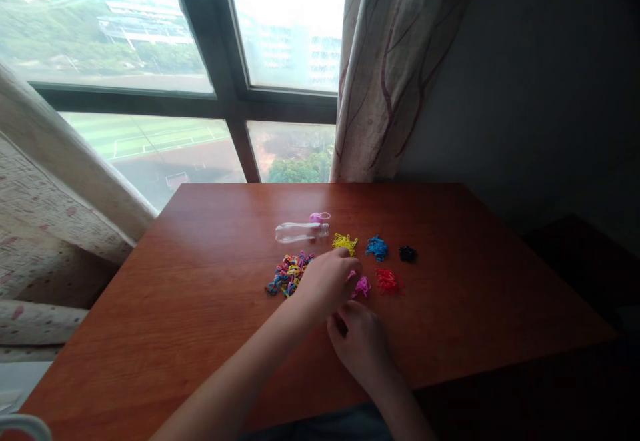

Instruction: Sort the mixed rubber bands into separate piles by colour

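Right of centre in the frame, the left hand point(330, 281) is partly covering the pink bands point(362, 288) on the counter point(475, 301), while the right hand point(363, 341) is curling below. Whether either hand's fingers are gripping anything, I cannot tell. Mixed bands point(289, 273) are lying at centre.

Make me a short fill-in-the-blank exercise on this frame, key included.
1. The bottle lies on its ____.
2. In the back row, the blue pile sits between the yellow pile and the ____ pile.
3. Just right of the pink pile is the ____ pile.
4. The right hand is farther from the window than the ____ hand.

Missing words: side; black; red; left.
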The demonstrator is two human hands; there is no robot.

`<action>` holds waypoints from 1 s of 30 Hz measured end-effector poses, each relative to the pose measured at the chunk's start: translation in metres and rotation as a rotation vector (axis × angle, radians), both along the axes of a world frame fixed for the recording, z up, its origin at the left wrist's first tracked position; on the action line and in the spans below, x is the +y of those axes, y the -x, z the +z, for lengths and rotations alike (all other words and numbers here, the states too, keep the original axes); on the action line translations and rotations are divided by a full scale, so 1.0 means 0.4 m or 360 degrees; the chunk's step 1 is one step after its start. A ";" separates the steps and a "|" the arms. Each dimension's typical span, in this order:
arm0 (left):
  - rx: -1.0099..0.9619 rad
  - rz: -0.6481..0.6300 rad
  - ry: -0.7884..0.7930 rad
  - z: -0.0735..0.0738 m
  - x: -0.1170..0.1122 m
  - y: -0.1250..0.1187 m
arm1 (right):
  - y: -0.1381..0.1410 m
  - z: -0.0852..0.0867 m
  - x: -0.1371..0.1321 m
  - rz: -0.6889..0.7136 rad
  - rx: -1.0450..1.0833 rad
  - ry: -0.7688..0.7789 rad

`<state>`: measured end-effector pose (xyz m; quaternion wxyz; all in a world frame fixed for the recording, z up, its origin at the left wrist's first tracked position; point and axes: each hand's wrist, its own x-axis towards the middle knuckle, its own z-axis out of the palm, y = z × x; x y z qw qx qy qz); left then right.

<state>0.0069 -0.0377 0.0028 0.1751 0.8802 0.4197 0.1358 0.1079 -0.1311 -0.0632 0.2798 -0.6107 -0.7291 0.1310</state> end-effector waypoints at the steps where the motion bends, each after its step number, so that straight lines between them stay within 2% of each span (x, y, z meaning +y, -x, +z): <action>1: -0.0001 -0.0006 0.0004 -0.003 0.007 -0.007 | 0.000 -0.001 0.000 0.0005 0.0010 0.0000; 3: -0.0007 0.0007 0.0011 -0.008 0.014 -0.007 | 0.000 -0.002 0.001 0.0018 0.0050 -0.0003; 6: -0.0035 0.0073 0.0008 -0.010 0.009 0.023 | 0.001 0.003 0.000 0.0040 0.0114 0.0006; 14: -0.0519 0.0380 0.0060 -0.021 -0.063 0.201 | 0.002 0.015 -0.004 0.0057 0.0182 0.0055; 18: -0.0548 0.0502 0.0057 -0.045 -0.113 0.269 | 0.002 0.012 -0.002 0.0047 0.0161 0.0035; 25: -0.0419 0.0528 0.0127 -0.103 -0.170 0.295 | 0.003 0.012 -0.003 0.0040 0.0110 0.0018; 30: -0.0356 0.0573 0.0075 -0.122 -0.180 0.292 | 0.013 0.013 0.000 0.0048 0.0071 0.0010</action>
